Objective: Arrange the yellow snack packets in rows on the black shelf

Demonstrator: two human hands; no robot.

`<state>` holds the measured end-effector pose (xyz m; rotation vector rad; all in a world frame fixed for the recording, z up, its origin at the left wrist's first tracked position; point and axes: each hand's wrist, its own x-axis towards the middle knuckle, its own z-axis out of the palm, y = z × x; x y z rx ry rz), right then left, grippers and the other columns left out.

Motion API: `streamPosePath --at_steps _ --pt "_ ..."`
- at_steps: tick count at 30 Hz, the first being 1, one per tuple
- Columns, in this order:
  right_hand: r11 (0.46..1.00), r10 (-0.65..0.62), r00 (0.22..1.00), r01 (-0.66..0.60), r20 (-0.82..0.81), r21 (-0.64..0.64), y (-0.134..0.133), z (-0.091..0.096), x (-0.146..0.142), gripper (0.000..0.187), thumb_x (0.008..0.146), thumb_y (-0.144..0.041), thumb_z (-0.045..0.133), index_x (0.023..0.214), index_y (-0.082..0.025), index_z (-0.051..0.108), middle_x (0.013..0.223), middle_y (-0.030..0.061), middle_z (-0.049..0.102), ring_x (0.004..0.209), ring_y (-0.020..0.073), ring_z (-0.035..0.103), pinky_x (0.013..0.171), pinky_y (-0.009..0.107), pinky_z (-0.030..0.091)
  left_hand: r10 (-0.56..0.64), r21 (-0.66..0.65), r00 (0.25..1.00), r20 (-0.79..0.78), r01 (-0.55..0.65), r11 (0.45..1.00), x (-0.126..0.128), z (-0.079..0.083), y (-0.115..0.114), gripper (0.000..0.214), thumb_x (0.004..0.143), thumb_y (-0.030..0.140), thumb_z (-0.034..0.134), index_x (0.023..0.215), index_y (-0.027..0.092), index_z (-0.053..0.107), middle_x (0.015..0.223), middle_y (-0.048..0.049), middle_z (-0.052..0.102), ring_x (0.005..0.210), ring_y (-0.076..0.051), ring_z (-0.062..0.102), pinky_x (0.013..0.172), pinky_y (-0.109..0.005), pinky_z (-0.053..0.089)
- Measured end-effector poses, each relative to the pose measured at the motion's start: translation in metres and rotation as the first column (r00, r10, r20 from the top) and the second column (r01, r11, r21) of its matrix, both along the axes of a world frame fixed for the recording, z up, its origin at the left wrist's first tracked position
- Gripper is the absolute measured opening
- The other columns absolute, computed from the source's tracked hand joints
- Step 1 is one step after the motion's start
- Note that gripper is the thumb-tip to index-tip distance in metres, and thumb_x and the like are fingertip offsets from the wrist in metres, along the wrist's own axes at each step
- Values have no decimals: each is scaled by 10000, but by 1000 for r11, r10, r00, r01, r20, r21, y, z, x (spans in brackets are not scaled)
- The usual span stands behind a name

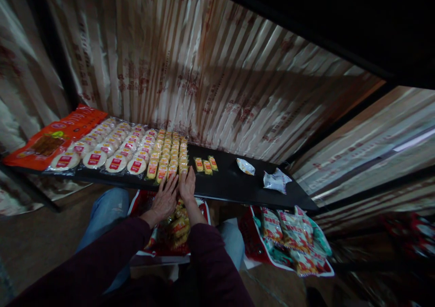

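Small yellow wrapped snack packs (pixel 165 155) stand in tight rows on the black shelf (pixel 231 187). At the front of these rows, my left hand (pixel 165 199) lies with its fingers stretched out, its fingertips against the front packs. Close beside it, my right hand (pixel 188 185) reaches to the front of the rightmost row, fingers extended and touching the packs there. Neither hand is lifting anything. Below my hands, a red and white box (pixel 206 214) between my knees holds more yellow packs (pixel 180 230), partly hidden by my forearms.
Rows of round white wrapped crackers (pixel 115 163) and an orange bag (pixel 50 139) fill the left. Right of my hands lie several loose yellow packs (pixel 207 167), a small patterned packet (pixel 245 167) and a silvery packet (pixel 277 181). Another box (pixel 331 270) holds larger packets.
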<state>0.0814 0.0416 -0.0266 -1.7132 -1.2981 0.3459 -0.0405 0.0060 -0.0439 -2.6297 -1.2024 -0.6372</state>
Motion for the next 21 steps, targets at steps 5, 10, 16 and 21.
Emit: streamPosePath --at_steps 5,10,16,21 --pt "1000 7 999 -8 44 23 -9 1 0 580 897 -424 379 1351 -70 448 1398 199 481 1307 254 440 1091 422 336 -18 13 999 -34 18 1000 1 -2 0 608 824 310 489 1391 96 452 1533 -158 290 1455 -322 115 1174 -541 8" --pt "1000 -16 1000 16 5 5 -6 3 -1 593 854 -413 487 1345 -82 448 1253 189 602 1174 258 563 1002 391 426 -10 35 999 -33 11 999 0 -1 0 614 810 296 484 1376 59 463 1522 -166 315 1455 -321 108 1179 -521 15" --pt "999 -44 997 44 -64 1 -1 4 -4 545 888 -421 428 1316 -84 454 1163 187 642 1075 253 616 934 374 458 30 55 998 59 -33 998 -12 -4 -1 622 835 273 487 1428 111 395 1546 -155 256 1457 -309 119 1167 -528 84" --pt "997 -69 993 73 -98 37 2 4 -9 483 902 -407 404 1279 -112 464 1177 171 634 1080 247 603 945 379 438 73 65 990 119 -81 995 -27 -1 5 569 889 321 467 1434 173 398 1540 -131 285 1456 -302 130 1164 -527 109"
